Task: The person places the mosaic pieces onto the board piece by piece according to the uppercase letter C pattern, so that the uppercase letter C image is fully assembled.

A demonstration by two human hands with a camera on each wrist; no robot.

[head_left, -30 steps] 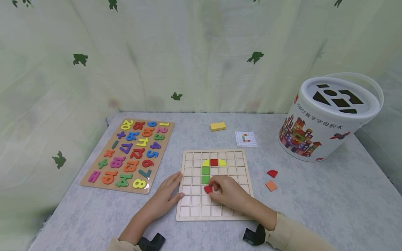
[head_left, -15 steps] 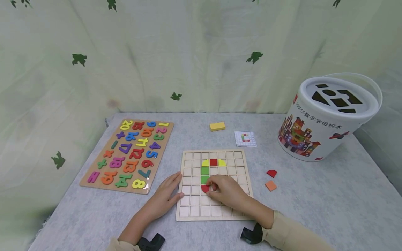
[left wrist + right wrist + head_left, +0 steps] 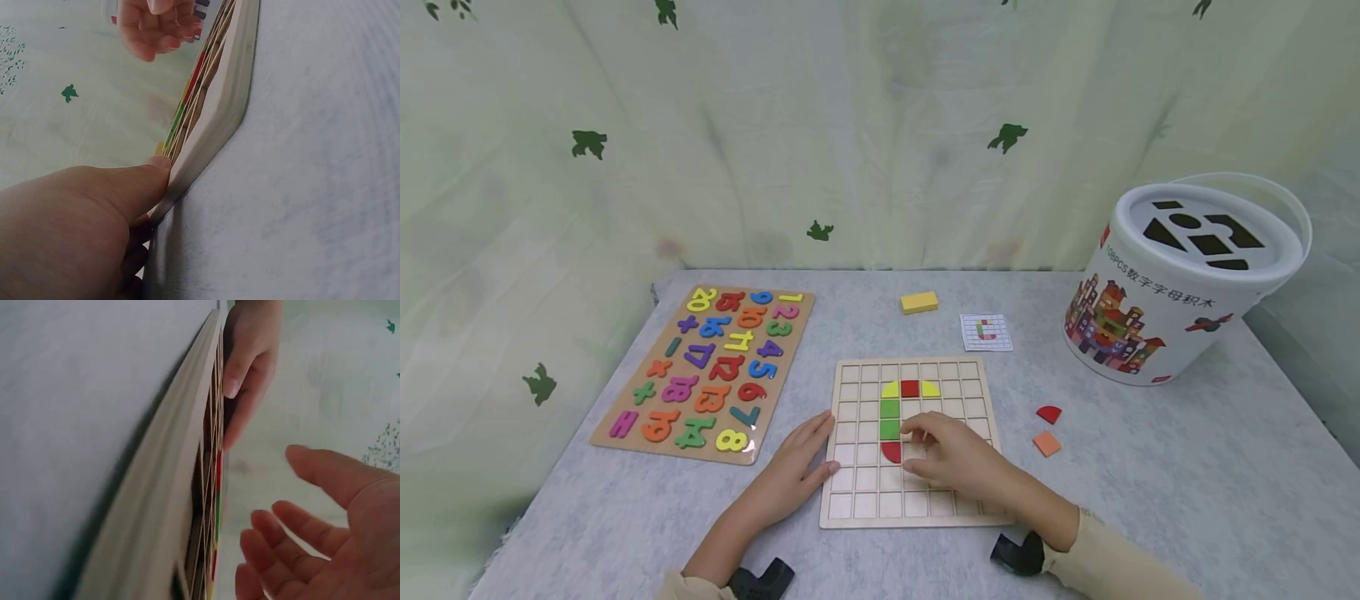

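In the head view a wooden grid board (image 3: pixel 868 505) lies on the table. My left hand (image 3: pixel 793 462) rests against its left edge, thumb and fingertips touching the rim. Over the middle of the board is my right hand (image 3: pixel 958 454), its thumb and fingers spread apart with nothing between them. Just left of those fingertips, a red quarter-circle piece (image 3: pixel 891 452) sits in a cell below two green squares (image 3: pixel 890 408). Along the top of the pattern, a red square (image 3: pixel 910 389) lies between two yellow quarter-circles (image 3: pixel 930 389).
Right of the board lie a loose red quarter-circle (image 3: pixel 1049 414) and an orange square (image 3: pixel 1047 443). Behind it are a pattern card (image 3: pixel 987 332) and a yellow block (image 3: pixel 919 302). A number puzzle board (image 3: pixel 647 379) lies left; a white bucket (image 3: pixel 1150 333) stands back right.
My right hand moved the red quarter-circle left into the cell under the green squares, then let go, its fingers opening and drawing slightly right. The left hand stays put.
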